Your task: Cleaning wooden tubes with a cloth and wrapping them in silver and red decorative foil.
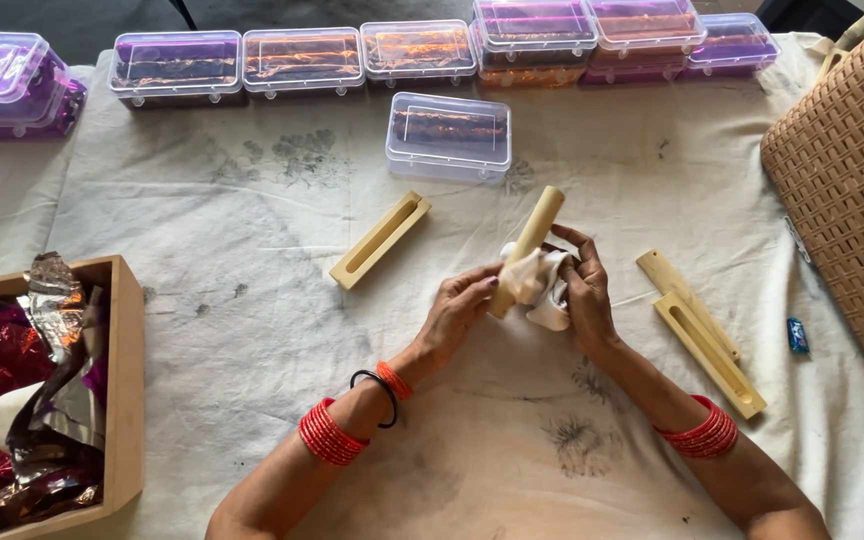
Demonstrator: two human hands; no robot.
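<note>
Layout of worktop (252,330): items arranged around two hands at centre.

At centre, the left hand (457,310) and right hand (584,290) meet on a wooden stick (534,240) and a cloth (542,285), hand beside hand, above the worktop. A slotted wooden block (380,240) lies left of them. A second slotted block (710,355) lies to their right, with a flat wooden strip (664,275) touching its far side. A lidded box (449,135) stands alone behind the hands; behind it, a row of lidded boxes (302,60) runs along the far edge, some stacked. A wooden tray (124,400) at the left edge holds crumpled foil (52,300). A woven basket (847,190) stands at the right edge, a small wrapped sweet (798,336) near its base.
</note>
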